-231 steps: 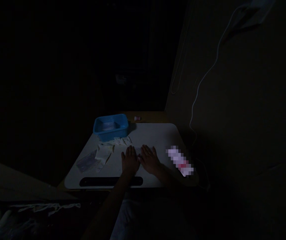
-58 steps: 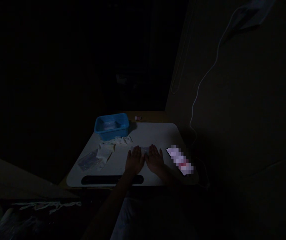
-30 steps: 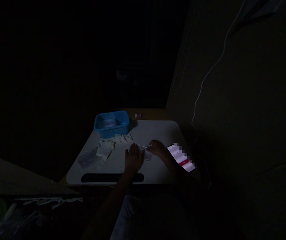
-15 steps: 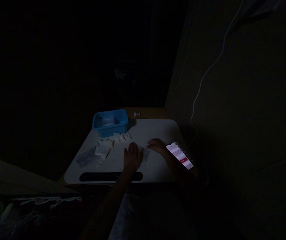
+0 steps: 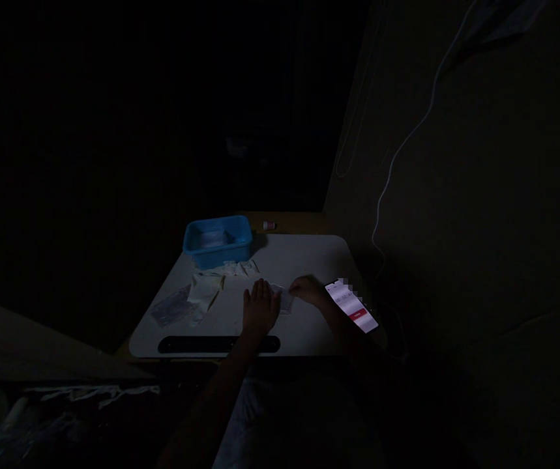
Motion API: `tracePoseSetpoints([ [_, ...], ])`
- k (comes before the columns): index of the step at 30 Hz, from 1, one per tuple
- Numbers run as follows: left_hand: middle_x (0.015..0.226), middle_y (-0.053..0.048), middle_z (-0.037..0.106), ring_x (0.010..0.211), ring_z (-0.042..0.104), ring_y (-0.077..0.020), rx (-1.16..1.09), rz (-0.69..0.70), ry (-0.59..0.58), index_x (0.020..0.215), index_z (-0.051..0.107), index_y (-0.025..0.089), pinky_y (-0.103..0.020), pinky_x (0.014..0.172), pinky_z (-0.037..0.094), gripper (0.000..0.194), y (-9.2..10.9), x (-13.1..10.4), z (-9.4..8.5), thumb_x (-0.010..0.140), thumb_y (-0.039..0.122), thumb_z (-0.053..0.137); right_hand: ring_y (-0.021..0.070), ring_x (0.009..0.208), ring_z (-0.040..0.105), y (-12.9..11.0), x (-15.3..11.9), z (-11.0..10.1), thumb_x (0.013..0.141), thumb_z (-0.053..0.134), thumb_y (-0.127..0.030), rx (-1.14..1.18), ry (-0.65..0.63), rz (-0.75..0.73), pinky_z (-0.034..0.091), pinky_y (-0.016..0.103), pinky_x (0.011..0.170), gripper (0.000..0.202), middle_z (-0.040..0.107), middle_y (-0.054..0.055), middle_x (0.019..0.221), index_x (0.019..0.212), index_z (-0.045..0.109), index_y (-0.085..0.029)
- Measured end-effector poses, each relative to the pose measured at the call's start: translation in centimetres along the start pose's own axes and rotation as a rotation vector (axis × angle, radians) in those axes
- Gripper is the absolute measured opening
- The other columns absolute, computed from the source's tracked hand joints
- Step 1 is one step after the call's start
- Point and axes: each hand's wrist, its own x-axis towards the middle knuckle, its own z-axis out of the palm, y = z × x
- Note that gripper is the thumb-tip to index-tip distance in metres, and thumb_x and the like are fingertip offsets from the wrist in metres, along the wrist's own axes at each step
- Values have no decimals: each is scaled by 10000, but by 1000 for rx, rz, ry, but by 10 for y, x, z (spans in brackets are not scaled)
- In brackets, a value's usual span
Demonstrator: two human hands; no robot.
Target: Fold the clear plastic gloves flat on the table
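Note:
My left hand (image 5: 259, 312) lies flat, fingers stretched out, on the white table and against the left side of a small clear plastic bag (image 5: 284, 301). At the bag's upper right edge, the closed fingers of my right hand (image 5: 306, 289) grip it. Dim light hides the fingertips' detail. To the left, crumpled whitish paper-like pieces (image 5: 206, 290) partly cover another clear plastic bag (image 5: 172, 307).
A blue plastic basket (image 5: 217, 251) with clear packets stands at the table's back left. A lit phone (image 5: 351, 305) lies by my right forearm. Behind the table (image 5: 309, 251) is a small cup-like item (image 5: 268, 225). A white cable (image 5: 391, 163) hangs along the right wall.
My right hand has shifted slightly down, its fingers now at the bag's edge. The bag appears flatter beside my left hand, which stays nearly still.

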Motion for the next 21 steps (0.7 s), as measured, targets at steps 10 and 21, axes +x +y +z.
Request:
tracePoseSetpoints([
  [10, 1402, -153, 339, 1311, 276, -247, 15, -3, 4, 1328, 353, 59, -464, 1046, 225, 580, -1, 0, 3, 898, 397, 161, 178, 1031, 533, -6, -6, -2, 747, 611, -382, -106, -73, -9, 365, 224, 842, 375, 641, 97, 1070, 1021, 647, -127],
  [21, 1403, -159, 334, 1306, 283, -252, 28, -1, -2, 1325, 353, 44, -463, 1041, 224, 577, 0, 1, 2, 899, 378, 156, 147, 859, 613, -3, 4, -1, 730, 591, -308, -112, -137, -19, 410, 200, 688, 251, 690, 38, 939, 941, 673, -199],
])
